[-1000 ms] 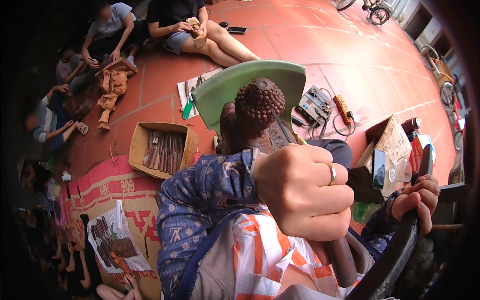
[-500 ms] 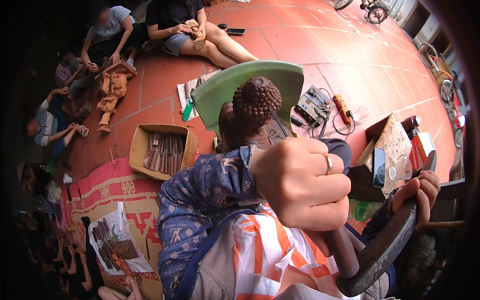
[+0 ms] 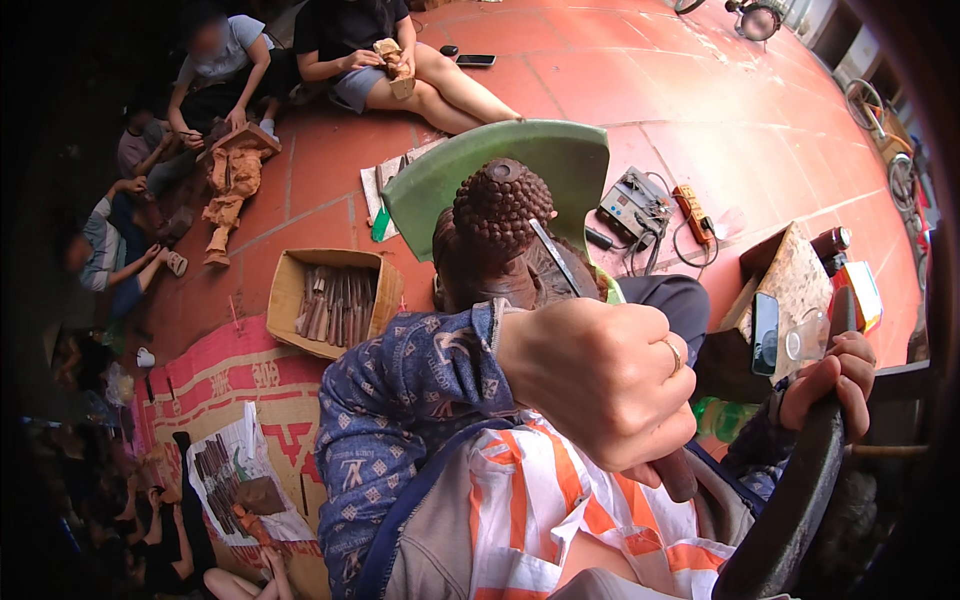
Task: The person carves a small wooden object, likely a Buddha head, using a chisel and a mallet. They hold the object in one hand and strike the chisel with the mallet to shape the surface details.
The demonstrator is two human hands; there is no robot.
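My left hand [image 3: 598, 378] is closed in a fist around a chisel, with its brown handle end [image 3: 676, 476] sticking out below. The flat metal blade [image 3: 562, 257] slants up to the neck area of a dark brown carved wooden head [image 3: 502, 205] covered in rounded knobs. The carving leans against a green plastic chair [image 3: 425, 195]. My right hand [image 3: 832, 385] grips a heavy, curved dark club [image 3: 785, 520], whose thick end hangs at the lower edge, apart from the chisel handle.
A cardboard box [image 3: 372, 308] of chisels sits on the left, near more tools on paper [image 3: 290, 527]. Right of the chair lie a grey electrical device [image 3: 636, 205] and an orange power strip [image 3: 692, 212]. A phone [image 3: 765, 335] rests on a wooden block [image 3: 800, 270]. Other people work at far left.
The club has moved off the chisel handle's end, down and to the right. My left hand has tilted slightly, and more of the chisel blade shows.
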